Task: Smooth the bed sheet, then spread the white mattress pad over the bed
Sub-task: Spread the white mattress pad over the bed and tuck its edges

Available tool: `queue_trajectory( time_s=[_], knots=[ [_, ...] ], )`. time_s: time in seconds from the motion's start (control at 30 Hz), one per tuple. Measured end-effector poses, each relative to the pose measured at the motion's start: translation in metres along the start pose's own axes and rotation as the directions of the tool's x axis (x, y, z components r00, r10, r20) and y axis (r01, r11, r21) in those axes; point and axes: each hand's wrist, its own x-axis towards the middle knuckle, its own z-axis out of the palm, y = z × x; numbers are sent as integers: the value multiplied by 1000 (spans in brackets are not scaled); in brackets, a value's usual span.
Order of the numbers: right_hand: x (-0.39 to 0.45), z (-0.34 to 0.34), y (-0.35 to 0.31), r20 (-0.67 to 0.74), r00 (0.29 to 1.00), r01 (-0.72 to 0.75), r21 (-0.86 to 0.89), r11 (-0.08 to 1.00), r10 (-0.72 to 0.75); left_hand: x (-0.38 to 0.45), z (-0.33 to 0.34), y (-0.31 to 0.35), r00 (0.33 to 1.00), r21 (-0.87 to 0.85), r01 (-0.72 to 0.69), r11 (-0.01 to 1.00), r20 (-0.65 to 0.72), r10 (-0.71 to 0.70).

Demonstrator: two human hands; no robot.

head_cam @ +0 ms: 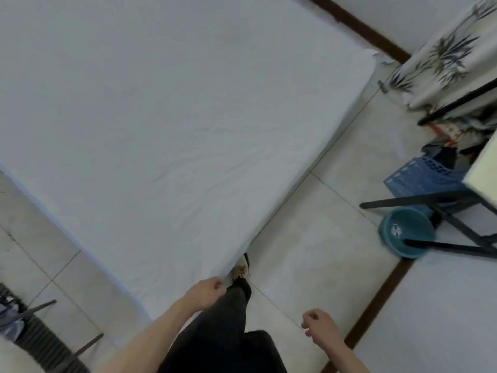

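The bed (347,109) fills the upper left of the head view, and a white bed sheet (166,117) covers it, mostly flat with faint creases near the close side. My left hand (208,292) is at the sheet's near hanging edge, fingers curled on the cloth there. My right hand (320,325) hangs in the air over the floor tiles, apart from the bed, with its fingers loosely curled and nothing in it. A bit of white fluffy material (13,358) shows in the bottom left corner; I cannot tell what it is.
My dark trouser leg and shoe (242,267) stand beside the bed. At right are a blue crate (419,179), a teal basin (403,232), black frame legs (443,246) and a bamboo-print curtain (443,55). A black ribbed object (40,335) lies at left.
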Motion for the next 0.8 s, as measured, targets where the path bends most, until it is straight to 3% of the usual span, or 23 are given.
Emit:
queue_trajectory(
  time_s=[0.17,0.27,0.43,0.6,0.8],
  knots=[
    [-7,-145,-31,-163,987,52,302,952,-3,-14,-73,122,1000,187,-16,982,22,12],
    [12,-219,-43,-165,986,24,305,952,28,1,-121,207,999,201,-21,979,-42,30],
    [61,-347,-85,-118,991,-48,94,994,59,35,-178,358,964,-84,-122,989,-248,98],
    [77,-468,-195,-39,982,177,-135,975,-183,32,-205,437,930,-350,-188,918,-363,52],
    [91,-592,-369,29,902,429,-164,888,-431,46,-220,440,932,-589,114,800,-215,-291]
  ],
)
